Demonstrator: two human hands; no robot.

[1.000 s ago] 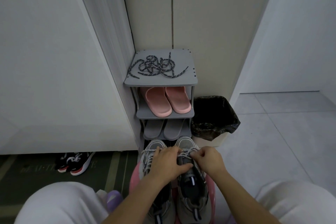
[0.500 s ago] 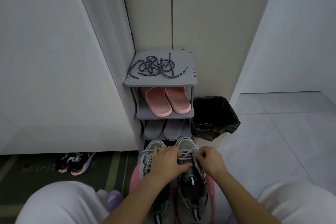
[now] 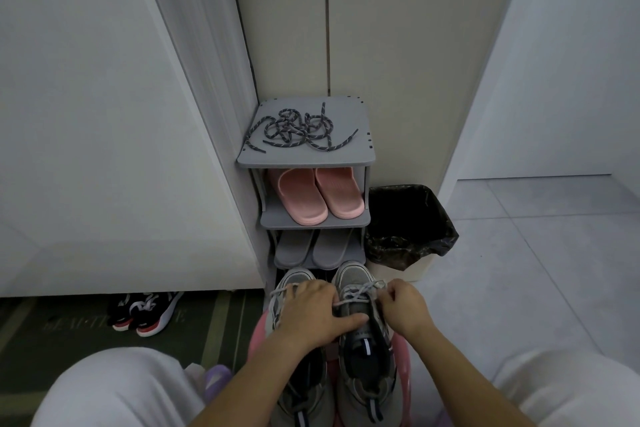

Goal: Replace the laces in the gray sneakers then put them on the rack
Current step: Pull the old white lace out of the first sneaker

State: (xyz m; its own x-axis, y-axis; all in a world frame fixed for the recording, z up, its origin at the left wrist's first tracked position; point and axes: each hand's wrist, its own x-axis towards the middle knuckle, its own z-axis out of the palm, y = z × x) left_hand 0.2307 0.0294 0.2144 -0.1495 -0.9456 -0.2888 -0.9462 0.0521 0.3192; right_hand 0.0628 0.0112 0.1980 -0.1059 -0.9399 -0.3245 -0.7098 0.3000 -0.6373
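Hands parted since a second ago: then fingertips met over right sneaker (image 3: pixel 353 274), now clear gap between them. Right hand (image 3: pixel 405 305) shifted outward toward shoe's outer edge, pinching lace (image 3: pixel 356 298). Left hand (image 3: pixel 311 312) drawn slightly back over left shoe. Lace strand, previously hidden under fingers, now exposed and stretched between hands.

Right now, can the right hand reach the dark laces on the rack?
Probably yes: the dark laces lie uncovered on the rack's top shelf, but the right hand is pinching the sneaker's pale lace and must release it.
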